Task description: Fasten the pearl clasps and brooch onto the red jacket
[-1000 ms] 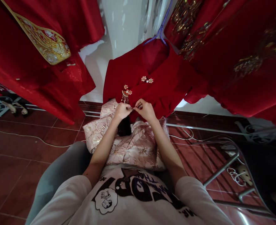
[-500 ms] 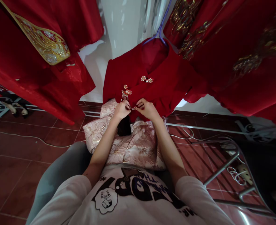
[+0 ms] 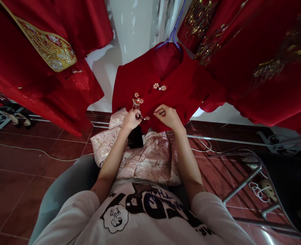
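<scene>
A red garment (image 3: 188,85) hangs in front of me on a purple hanger (image 3: 175,32). At its lower front, my left hand (image 3: 132,119) pinches the end of a small beaded flower clasp (image 3: 146,118). To the right, my right hand (image 3: 169,116) is raised off the clasp, its thumb and fingertips pressed together; whatever they may hold is too small to make out. A fan-shaped tasselled ornament (image 3: 138,101) sits just above my left hand. Higher on the garment is another flower clasp (image 3: 160,87).
Pink brocade cloth (image 3: 150,160) covers my lap, with a dark flat object (image 3: 135,139) on it. Red embroidered garments (image 3: 89,27) hang on both sides. A metal-legged chair (image 3: 252,170) stands at right, and a white cable (image 3: 38,148) crosses the tiled floor.
My right hand has moved away from the clasp, to the right and slightly up, its fingertips closed. My left hand stays at the clasp, which now shows more fully.
</scene>
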Demonstrator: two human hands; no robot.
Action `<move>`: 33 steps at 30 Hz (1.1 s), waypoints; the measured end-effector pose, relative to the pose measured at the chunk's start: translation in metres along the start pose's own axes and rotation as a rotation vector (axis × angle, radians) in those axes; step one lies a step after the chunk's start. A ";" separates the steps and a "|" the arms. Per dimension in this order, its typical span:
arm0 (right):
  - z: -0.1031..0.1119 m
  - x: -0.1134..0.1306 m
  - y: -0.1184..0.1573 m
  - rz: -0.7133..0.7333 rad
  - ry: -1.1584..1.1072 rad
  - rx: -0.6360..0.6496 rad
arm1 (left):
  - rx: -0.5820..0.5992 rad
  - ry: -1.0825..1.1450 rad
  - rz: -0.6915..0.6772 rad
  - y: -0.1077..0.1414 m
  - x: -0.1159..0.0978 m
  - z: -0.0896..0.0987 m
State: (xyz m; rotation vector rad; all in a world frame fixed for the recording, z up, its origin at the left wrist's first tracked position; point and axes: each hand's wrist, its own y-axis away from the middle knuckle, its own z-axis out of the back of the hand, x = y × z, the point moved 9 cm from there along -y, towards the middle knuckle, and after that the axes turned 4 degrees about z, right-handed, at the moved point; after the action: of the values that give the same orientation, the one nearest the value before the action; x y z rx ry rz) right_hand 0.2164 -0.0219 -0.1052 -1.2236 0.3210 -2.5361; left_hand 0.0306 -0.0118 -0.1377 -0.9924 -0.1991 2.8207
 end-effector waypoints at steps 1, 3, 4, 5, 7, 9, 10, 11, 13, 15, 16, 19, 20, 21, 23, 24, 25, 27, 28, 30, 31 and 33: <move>-0.001 0.000 0.000 -0.003 0.003 0.006 | 0.015 -0.009 -0.010 0.000 -0.001 -0.002; -0.006 0.000 0.000 -0.008 -0.001 0.038 | 0.063 -0.042 -0.048 0.001 -0.005 -0.008; -0.010 0.001 0.000 -0.008 -0.009 0.061 | 0.088 -0.066 -0.070 0.002 -0.007 -0.011; -0.014 0.001 0.000 -0.005 -0.017 0.084 | 0.109 -0.093 -0.087 0.003 -0.009 -0.014; -0.021 0.000 0.000 -0.003 -0.031 0.124 | 0.124 -0.147 -0.105 0.005 -0.012 -0.018; -0.031 -0.002 0.000 -0.002 -0.044 0.162 | 0.116 -0.177 -0.123 0.005 -0.014 -0.018; -0.035 -0.003 0.000 0.000 -0.052 0.179 | 0.112 -0.179 -0.138 0.005 -0.016 -0.018; -0.040 -0.004 -0.001 0.006 -0.064 0.192 | 0.106 -0.175 -0.157 0.004 -0.017 -0.017; -0.047 -0.004 -0.003 0.028 -0.090 0.191 | 0.095 -0.158 -0.200 0.004 -0.021 -0.014; -0.049 -0.003 -0.005 0.049 -0.097 0.155 | 0.081 -0.145 -0.233 0.003 -0.023 -0.011; -0.049 -0.002 -0.006 0.059 -0.096 0.134 | 0.076 -0.138 -0.246 0.003 -0.024 -0.009; -0.046 0.003 -0.007 0.082 -0.101 0.086 | 0.064 -0.089 -0.258 0.003 -0.024 -0.003; -0.045 0.005 -0.007 0.086 -0.110 0.078 | 0.057 -0.066 -0.253 0.003 -0.024 0.000; -0.044 0.007 -0.007 0.088 -0.121 0.075 | 0.049 -0.044 -0.246 0.003 -0.023 0.002; -0.042 0.010 -0.006 0.085 -0.146 0.079 | 0.035 -0.005 -0.230 0.003 -0.021 0.006; -0.041 0.011 -0.006 0.083 -0.160 0.085 | 0.032 0.010 -0.225 0.003 -0.021 0.007; -0.041 0.012 -0.006 0.082 -0.176 0.091 | 0.032 0.023 -0.223 0.003 -0.021 0.008; -0.041 0.012 -0.005 0.080 -0.203 0.101 | 0.032 0.038 -0.223 0.004 -0.022 0.009; -0.041 0.012 -0.005 0.079 -0.213 0.102 | 0.032 0.041 -0.223 0.004 -0.022 0.010; -0.040 0.011 -0.005 0.077 -0.229 0.100 | 0.033 0.048 -0.219 0.004 -0.023 0.011; -0.040 0.011 -0.005 0.076 -0.234 0.100 | 0.033 0.059 -0.212 0.004 -0.023 0.011; -0.040 0.010 -0.005 0.068 -0.238 0.105 | 0.038 0.103 -0.191 0.003 -0.021 0.012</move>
State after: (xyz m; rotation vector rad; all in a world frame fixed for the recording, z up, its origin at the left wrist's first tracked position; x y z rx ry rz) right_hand 0.1782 -0.0180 -0.1203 -1.4283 0.1683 -2.2887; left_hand 0.0395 -0.0195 -0.1162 -1.0477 -0.2152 2.5848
